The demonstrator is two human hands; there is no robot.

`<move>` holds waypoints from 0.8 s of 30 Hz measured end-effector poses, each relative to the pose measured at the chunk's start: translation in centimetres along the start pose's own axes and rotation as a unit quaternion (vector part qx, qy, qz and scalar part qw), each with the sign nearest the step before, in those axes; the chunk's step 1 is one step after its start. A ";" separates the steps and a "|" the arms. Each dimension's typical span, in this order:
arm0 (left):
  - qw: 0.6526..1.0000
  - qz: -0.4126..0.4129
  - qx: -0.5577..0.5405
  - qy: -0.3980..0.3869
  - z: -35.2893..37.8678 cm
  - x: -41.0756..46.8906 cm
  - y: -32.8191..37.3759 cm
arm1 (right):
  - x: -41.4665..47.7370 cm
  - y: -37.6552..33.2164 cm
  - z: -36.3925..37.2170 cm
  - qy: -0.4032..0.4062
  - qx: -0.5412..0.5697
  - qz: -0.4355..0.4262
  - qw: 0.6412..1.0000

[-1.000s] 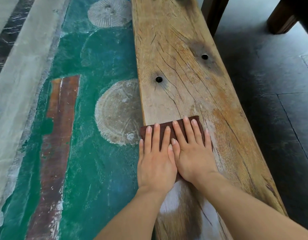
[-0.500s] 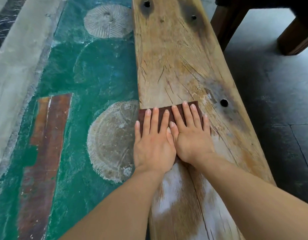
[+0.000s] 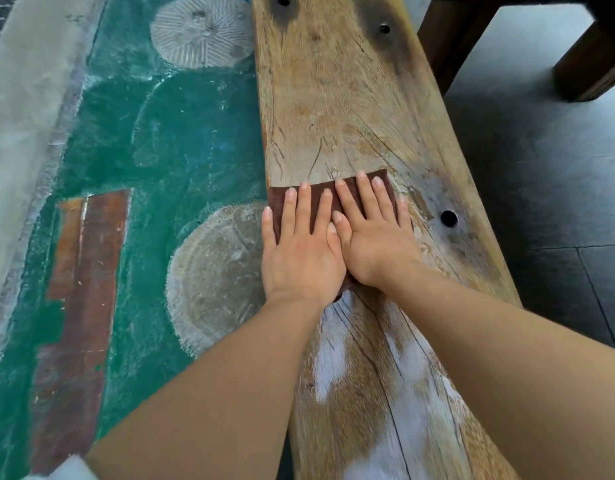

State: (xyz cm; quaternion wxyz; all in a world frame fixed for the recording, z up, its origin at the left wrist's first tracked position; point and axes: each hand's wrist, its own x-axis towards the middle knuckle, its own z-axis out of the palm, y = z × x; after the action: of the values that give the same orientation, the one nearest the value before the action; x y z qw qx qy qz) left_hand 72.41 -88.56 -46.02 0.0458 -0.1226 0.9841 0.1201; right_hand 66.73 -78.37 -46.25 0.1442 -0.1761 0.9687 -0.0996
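- The green painted surface (image 3: pixel 181 140), with pale round marks and a rust-brown stripe, filled the left side of the scene; the dark tiled floor (image 3: pixel 541 168) lay on the right.
- The long wooden plank (image 3: pixel 333 98) ran between them from near to far. It was cracked along the grain, and pale dusty patches (image 3: pixel 328 355) showed on its near part.
- The left hand (image 3: pixel 301 258) and the right hand (image 3: pixel 375 244) lay side by side in the middle of the plank and touched each other. Both were flat, with the fingers straight and slightly spread, and they pressed down without gripping anything.
- The brown abrasive sheet (image 3: pixel 280 199) was under both palms, against the left edge of the plank. Only its far edge and left corner showed, so it could be sandpaper or a cloth; I cannot tell which.
- A small round hole (image 3: pixel 448 218) was just to the right of the right hand.
- The step in hand was, as I judge it, the rubbing of the plank surface along its length.
- The next move probably called for even pressure from both palms and a stroke along the grain, with the sheet kept flat and away from the hole.
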 end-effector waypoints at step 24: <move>0.991 0.114 -0.037 -0.054 4.6 -20.1 12.2 | -24.2 10.1 1.8 0.001 -0.015 0.114 0.993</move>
State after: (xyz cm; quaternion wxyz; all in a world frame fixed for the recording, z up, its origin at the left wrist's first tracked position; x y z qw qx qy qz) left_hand 89.08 -71.32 -45.34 0.0805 -0.0045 0.9826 0.1675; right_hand 85.86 -60.36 -44.44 0.1512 -0.0667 0.9839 -0.0682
